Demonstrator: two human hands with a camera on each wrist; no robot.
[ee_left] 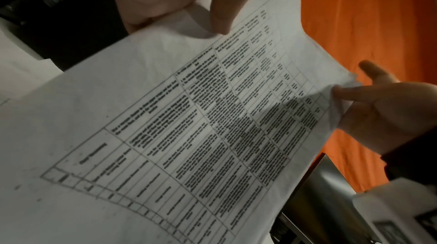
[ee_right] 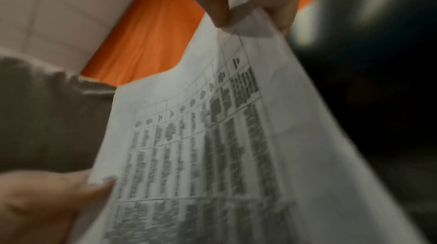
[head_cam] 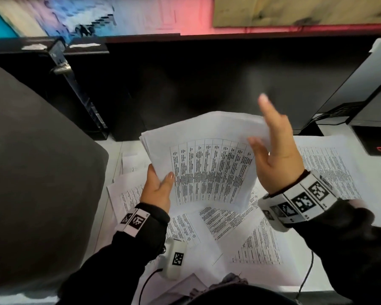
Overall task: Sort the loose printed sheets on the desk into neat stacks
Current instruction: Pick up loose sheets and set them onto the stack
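A bundle of printed table sheets [head_cam: 207,164] is held up above the white desk [head_cam: 110,148]. My left hand [head_cam: 156,190] grips its near left corner, thumb on top [ee_left: 222,14]. My right hand [head_cam: 273,148] pinches the bundle's right edge between the thumb and the fingers behind it, while the index finger points up. The bundle [ee_left: 189,117] bows between the hands and looks blurred in the right wrist view [ee_right: 212,145]. More loose printed sheets [head_cam: 220,223] lie criss-crossed on the desk under the hands, some out to the right [head_cam: 330,168] and some to the left [head_cam: 123,194].
A black monitor [head_cam: 361,89] and a black box [head_cam: 374,137] stand at the right. A dark computer tower [head_cam: 81,91] stands at the back left, a large grey shape [head_cam: 31,172] fills the left. Thin cables [head_cam: 306,274] run over the desk's near edge.
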